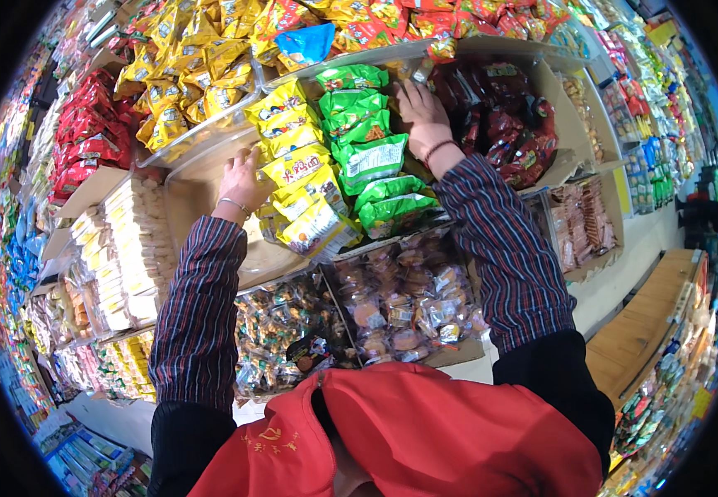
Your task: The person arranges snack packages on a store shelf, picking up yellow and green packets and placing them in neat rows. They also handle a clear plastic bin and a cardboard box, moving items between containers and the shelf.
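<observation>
My left hand [244,181] rests at the left side of a column of yellow snack packets [296,171], its fingers slightly spread and its thumb side toward them. Overlapping green snack packets [371,149] stand in a column just right of the yellow ones. Beside the upper green packets lies my right hand [424,118], fingers extended, between them and a carton of dark red packets [498,118]. Neither hand visibly grips a packet; where my fingertips touch is partly hidden. Left of the yellow column, the bare bottom of a cardboard box [200,186] shows.
Clear plastic dividers [203,133] edge the yellow bags [178,68] behind. Nearer me are boxes of small wrapped snacks [284,329] and wrapped cakes [396,298]. Pale packets [132,242] stand at left. A wooden bench [641,323] is at right.
</observation>
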